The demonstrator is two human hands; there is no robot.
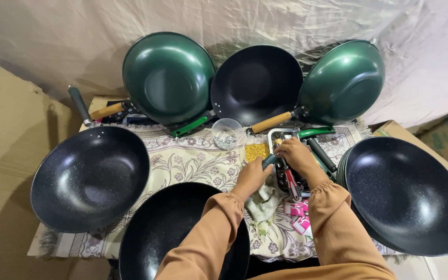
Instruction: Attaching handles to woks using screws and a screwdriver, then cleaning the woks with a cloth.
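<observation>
The left hand has its fingers closed on a teal tool handle beside the steel tray. The handle points up and right to the right hand, whose fingers curl over it; whether they grip, I cannot tell.

Both my forearms, in loose orange-brown sleeves gathered at the cuffs, rise from the bottom edge and converge toward the centre. My left hand is curled, knuckles up, its fingers closed around something small at the fingertips. My right hand lies just beyond it, palm down, wrist bent slightly inward, fingers bent and pressed together. The two hands nearly touch at the fingertips.
</observation>
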